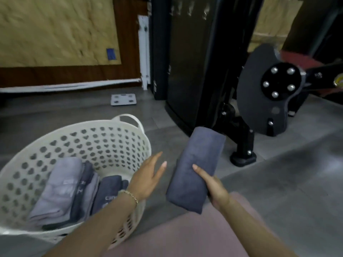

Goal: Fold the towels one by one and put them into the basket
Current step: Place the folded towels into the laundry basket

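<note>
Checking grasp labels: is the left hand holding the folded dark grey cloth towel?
No, the right hand grips the folded dark grey towel, while the left hand is open beside it, holding nothing.

Your right hand [217, 190] holds a folded dark towel [194, 169] by its near end, with your thumb on top. The towel is up over the grey floor [278, 182], to the right of the white basket [130, 138]. Your left hand [148, 177] is flat with straight fingers, just beside the towel but not touching it. A thin bracelet [130, 194] is on that wrist. The basket has little heart holes. Inside it lie folded light grey towels [55, 188] and navy towels [109, 191]. A big black machine [194, 62] stands behind. A small white scale [123, 99] sits near the wall.
</note>
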